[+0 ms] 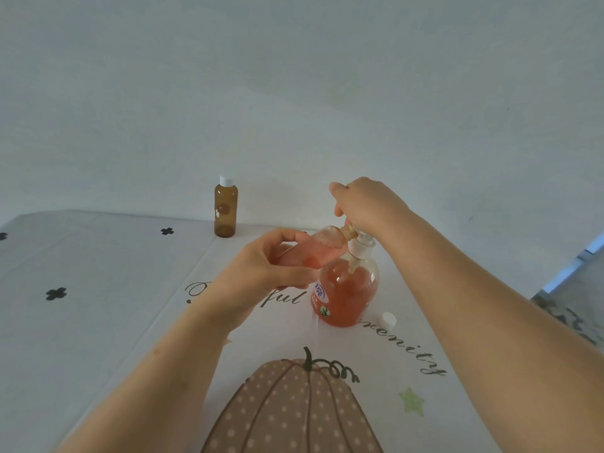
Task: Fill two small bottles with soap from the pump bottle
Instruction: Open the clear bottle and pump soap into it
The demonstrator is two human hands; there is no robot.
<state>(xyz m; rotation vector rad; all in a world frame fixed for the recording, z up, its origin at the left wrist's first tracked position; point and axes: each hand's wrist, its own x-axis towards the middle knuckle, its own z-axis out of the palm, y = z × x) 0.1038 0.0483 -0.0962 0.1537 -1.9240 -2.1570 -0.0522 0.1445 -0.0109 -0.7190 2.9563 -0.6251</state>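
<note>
Far L: brown amber bottle (225, 207) w/ white top, upright, capped, well apart from hands.
L hand (261, 273): fingers + thumb wrap small clear plastic bottle (310, 253), tilted, part full, mouth at nozzle.
Centre: clear pump bottle of orange-pink soap (349, 292), upright on printed tablecloth (98, 289).
R hand (366, 204): curled over pump head.
Far R: loose white cap (389, 319).
Risk: mouth slips off nozzle on a hard press, so soap lands on cloth.
Writing: cloth "…ful", "…enity"; bottle label unreadable.
</note>
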